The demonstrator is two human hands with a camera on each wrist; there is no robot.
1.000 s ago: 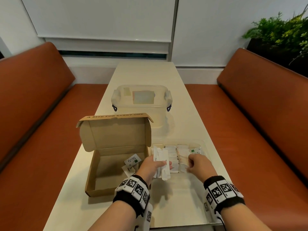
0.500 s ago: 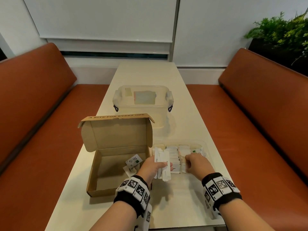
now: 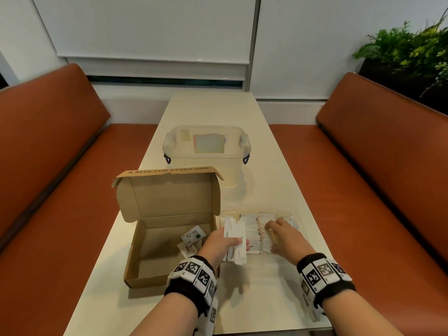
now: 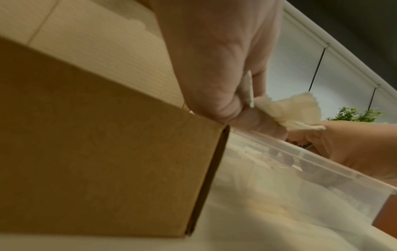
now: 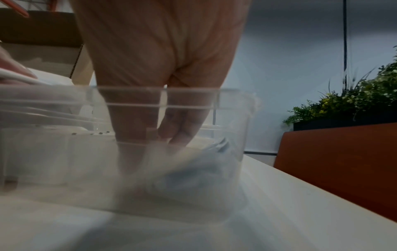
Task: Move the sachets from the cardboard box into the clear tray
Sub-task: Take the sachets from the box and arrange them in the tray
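We've got 1 cardboard box (image 3: 155, 241) open on the surface (image 3: 266, 180) with 2 sachets (image 3: 191, 238) left inside. Our left hand (image 3: 219, 244) pinches a small bunch of white sachets (image 3: 236, 241) over the clear tray (image 3: 299, 215) — count unclear. Right hand (image 3: 283, 235) reaches into the tray's packed rows — can't tell that grip.

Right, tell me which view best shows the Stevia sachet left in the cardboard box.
The head view: the Stevia sachet lies label up inside the cardboard box, beside the left hand. The left wrist view shows only the box's outer wall; the right wrist view shows the clear tray, not the sachet.
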